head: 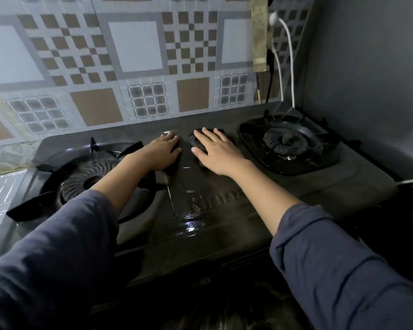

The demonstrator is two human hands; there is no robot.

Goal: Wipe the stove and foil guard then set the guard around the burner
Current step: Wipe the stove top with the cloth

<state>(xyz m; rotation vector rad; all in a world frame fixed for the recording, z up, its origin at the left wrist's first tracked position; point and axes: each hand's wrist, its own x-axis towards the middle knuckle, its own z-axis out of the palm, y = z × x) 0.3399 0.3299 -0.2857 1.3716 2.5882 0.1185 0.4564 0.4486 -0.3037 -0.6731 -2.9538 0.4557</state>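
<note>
A black two-burner gas stove [200, 234] fills the middle of the view, and its centre strip is wet and glossy. My right hand [216, 152] lies flat with straight fingers on a dark cloth [196, 140] at the stove's back centre. Beside it, my left hand [162, 151] rests palm down on the stove top; I cannot tell whether cloth lies under it. A shiny foil guard [138, 67] with a checked pattern stands behind the stove and runs on along the left side [0, 194].
The left burner [88, 179] with its pan supports sits under my left forearm. The right burner [289, 141] is just right of my right hand. A white cable [289, 55] hangs in the back right corner. A grey wall [367, 67] closes the right side.
</note>
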